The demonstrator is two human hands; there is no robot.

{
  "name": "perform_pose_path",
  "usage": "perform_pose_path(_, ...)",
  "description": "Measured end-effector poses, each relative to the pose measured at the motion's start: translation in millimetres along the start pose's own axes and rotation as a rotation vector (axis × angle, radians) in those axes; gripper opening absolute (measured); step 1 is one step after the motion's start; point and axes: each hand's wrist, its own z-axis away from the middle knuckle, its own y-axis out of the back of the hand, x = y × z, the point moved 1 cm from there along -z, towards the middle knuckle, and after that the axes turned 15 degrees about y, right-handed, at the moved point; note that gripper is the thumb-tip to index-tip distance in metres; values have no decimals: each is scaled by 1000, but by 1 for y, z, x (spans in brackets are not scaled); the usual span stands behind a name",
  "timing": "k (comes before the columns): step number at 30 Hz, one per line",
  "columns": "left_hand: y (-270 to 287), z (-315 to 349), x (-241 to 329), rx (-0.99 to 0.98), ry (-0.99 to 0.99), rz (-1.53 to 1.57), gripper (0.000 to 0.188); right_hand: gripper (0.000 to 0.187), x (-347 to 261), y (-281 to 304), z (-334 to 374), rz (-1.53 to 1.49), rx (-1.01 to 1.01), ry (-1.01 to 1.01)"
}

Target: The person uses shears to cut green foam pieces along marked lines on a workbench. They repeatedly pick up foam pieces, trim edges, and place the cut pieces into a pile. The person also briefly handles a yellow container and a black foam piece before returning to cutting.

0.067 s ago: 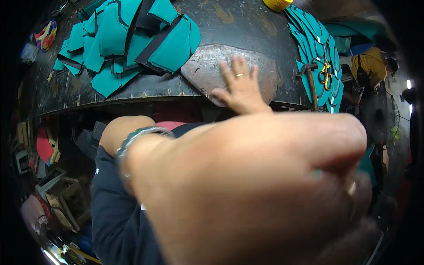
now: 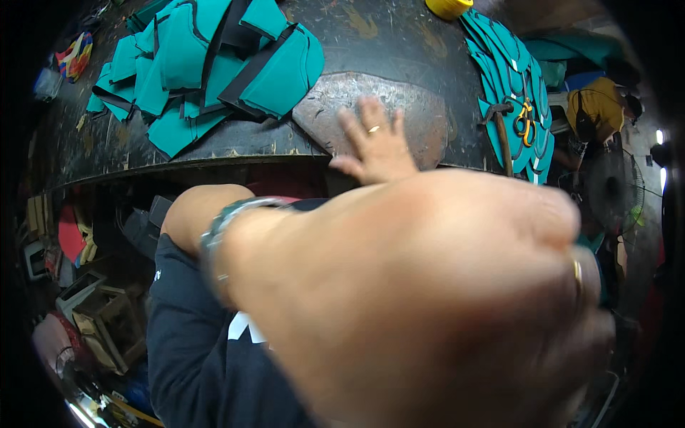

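My left hand [image 2: 442, 278] is raised very close to the camera, blurred and seen from its back. Its fingers curl in at the right, a ring on one, and what they may hold is hidden. A bracelet or watch band [image 2: 225, 232] circles that wrist. Farther off, my right hand [image 2: 379, 148] rests palm down with spread fingers on a worn brownish board [image 2: 421, 107] at the table's near edge. Its forearm is hidden behind the left hand. Left of the board lies a heap of teal and black cut pieces [image 2: 193, 64].
On the dark table [image 2: 342, 43], more teal pieces [image 2: 492, 43] fan out at right, bearing orange-handled scissors [image 2: 526, 128] and a hammer [image 2: 504, 139]. A yellow container [image 2: 448, 7] stands beyond. A fan [image 2: 614, 185] and a person in yellow [image 2: 599, 107] are at far right.
My right hand has slid slightly left across the board. My left hand has shifted and turned a little, showing more of its ring and of my dark shirt below.
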Motion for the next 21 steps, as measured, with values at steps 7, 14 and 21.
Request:
perform_pose_path(7, -17, 42, -83, 73, 322, -45, 18, 28, 25, 36, 15, -1109, 311, -171)
perform_pose_path(14, -73, 119, -160, -33, 693, -577, 47, 56, 210, 94, -38, -264, 610, -217)
perform_pose_path(21, -73, 127, -164, -140, 762, -511, 66, 95, 375, 110, -144, 275, 401, -493)
